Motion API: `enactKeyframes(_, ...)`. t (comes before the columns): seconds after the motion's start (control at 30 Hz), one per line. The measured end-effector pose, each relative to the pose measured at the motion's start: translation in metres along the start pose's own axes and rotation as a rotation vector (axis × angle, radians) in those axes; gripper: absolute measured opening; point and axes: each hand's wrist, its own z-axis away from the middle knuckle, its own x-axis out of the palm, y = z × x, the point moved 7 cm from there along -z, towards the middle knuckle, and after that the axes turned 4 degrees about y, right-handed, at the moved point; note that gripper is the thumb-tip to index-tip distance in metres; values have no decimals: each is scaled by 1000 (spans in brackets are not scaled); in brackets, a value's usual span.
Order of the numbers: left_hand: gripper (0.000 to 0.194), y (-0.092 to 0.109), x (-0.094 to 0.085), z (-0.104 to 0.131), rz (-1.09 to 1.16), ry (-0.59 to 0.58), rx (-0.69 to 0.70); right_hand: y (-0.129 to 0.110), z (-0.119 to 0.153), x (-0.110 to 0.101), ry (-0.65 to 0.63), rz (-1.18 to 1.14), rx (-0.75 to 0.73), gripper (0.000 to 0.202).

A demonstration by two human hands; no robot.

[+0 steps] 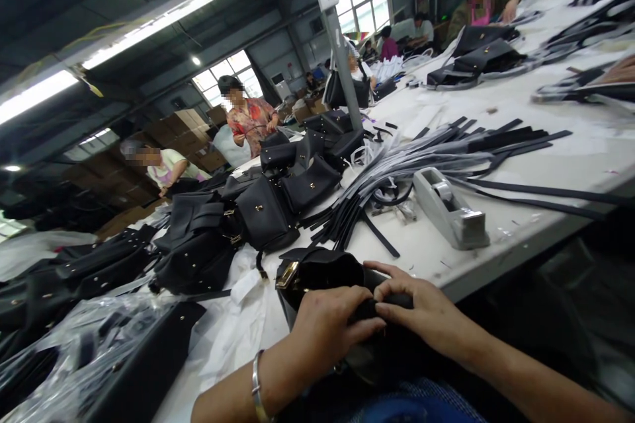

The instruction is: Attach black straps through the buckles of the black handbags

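A black handbag [317, 266] with a gold-coloured buckle [288, 274] stands at the table's near edge, its mouth open toward the far side. My left hand [333, 320], with a silver bangle at the wrist, is closed on the bag's near rim. Close beside it, my right hand [414, 304] pinches the same rim with thumb and fingers. The two sets of fingertips almost meet. What lies under them on the rim is too dark to make out, and the bag's lower part is hidden behind my hands.
A grey tape dispenser [449, 208] sits right of the bag, before a heap of black straps [397, 172]. Finished-looking black bags [265, 208] crowd the left and middle. Clear plastic [94, 337] lies near left. A metal post [342, 66] rises from the table; several people work beyond.
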Motion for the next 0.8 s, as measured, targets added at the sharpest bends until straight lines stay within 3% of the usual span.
enactKeyframes(0.2, 25, -5, -3, -1, 109, 44, -36, 2, 6, -12, 38, 68, -26, 18)
enactKeyframes(0.37, 24, -17, -3, 2, 171, 70, -105, 48, 17, -50, 197, 133, 63, 26)
enactKeyframes(0.53, 23, -20, 0, 5, 198, 68, -144, 105, 38, -77, 264, 90, 198, 32)
enactKeyframes(0.8, 24, -20, 3, 4, 197, 49, -171, 126, 52, -80, 304, 173, 190, 29)
